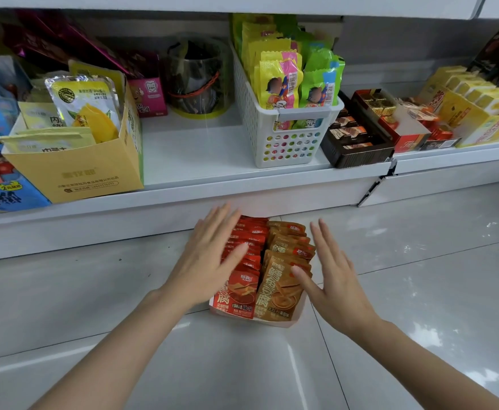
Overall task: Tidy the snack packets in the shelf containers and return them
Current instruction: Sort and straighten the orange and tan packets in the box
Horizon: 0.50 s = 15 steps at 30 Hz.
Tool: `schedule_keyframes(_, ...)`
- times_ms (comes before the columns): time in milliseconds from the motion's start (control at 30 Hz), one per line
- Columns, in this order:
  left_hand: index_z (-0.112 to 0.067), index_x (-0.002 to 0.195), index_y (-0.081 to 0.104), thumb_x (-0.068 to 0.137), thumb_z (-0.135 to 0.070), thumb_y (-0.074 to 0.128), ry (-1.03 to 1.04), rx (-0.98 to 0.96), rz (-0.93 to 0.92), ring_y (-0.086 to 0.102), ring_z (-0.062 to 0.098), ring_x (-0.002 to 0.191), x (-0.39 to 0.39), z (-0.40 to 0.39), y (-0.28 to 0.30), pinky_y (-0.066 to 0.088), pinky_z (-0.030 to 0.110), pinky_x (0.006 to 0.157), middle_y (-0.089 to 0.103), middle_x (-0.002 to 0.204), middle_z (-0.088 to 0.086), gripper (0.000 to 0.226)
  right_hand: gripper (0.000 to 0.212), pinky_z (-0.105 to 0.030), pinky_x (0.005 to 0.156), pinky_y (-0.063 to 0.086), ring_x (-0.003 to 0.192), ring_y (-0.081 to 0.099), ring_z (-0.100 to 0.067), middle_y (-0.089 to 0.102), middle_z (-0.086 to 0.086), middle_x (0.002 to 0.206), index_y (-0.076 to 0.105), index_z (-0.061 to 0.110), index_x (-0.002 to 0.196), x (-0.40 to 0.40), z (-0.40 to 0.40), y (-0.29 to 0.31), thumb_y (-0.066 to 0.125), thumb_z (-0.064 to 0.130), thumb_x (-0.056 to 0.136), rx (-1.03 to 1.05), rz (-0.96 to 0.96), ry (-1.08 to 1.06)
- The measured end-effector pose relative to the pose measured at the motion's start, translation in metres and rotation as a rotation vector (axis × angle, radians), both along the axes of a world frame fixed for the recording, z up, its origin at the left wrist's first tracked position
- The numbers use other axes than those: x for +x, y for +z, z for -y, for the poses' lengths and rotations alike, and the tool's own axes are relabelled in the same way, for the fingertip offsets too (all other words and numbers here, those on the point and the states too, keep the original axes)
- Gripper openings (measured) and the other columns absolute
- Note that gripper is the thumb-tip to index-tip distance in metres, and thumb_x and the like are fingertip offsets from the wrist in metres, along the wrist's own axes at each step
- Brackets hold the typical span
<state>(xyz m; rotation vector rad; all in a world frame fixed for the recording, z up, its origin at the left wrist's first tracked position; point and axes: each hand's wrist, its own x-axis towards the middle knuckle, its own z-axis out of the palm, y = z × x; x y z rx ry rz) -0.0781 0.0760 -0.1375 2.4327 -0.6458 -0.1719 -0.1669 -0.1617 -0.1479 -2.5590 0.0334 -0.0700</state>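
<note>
On floor, snack tray point(297, 316), left hand point(209, 258) and right hand point(335, 279) flanking (fingers straight)

The left hand point(209, 255) hides the red packets' point(249, 241) left side.

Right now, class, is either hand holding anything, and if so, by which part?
Nothing is held. The left hand lies flat with straight fingers over the red packets; the right hand is open beside the brown packets.

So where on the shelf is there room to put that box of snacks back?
The bare white shelf between the yellow cardboard box and the white perforated plastic basket is free, in front of the clear round tub. Right of the basket it is crowded with chocolate trays.
</note>
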Motion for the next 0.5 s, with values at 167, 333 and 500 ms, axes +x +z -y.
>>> schedule_keyframes(167,-0.029,0.157,-0.01,0.094,-0.071,0.015,-0.203,0.422,-0.068,-0.027,0.008,0.147,0.004,0.023,-0.001,-0.011,0.041,0.123,-0.025,0.162,-0.01,0.08,0.082,-0.046,0.124,0.0,0.147,-0.025,-0.009,-0.021,0.011,0.162,-0.009,0.025,0.158,0.012,-0.021,-0.001,0.024,0.067,0.097,-0.428,-0.192,0.158)
schedule_keyframes(333,-0.03,0.158,0.01,0.097,-0.066,0.029,-0.203,0.235,0.154,-0.016,0.011,0.151,-0.009,0.022,0.001,-0.004,0.04,0.124,-0.01,0.166,-0.008,0.074,0.082,-0.047,0.124,0.008,0.153,-0.008,-0.013,-0.011,0.004,0.166,0.0,0.026,0.159,0.008,-0.007,0.005,0.039,0.06,0.096,-0.292,-0.047,0.096)
schedule_keyframes(500,-0.024,0.156,0.026,0.09,-0.061,0.056,-0.113,0.125,0.181,0.007,0.014,0.152,-0.024,0.02,-0.005,0.015,0.043,0.124,0.011,0.166,-0.004,0.081,0.079,-0.039,0.116,0.029,0.148,0.022,-0.011,0.012,0.007,0.165,0.016,0.035,0.157,-0.011,0.002,-0.001,0.051,0.061,0.09,-0.006,0.033,0.028)
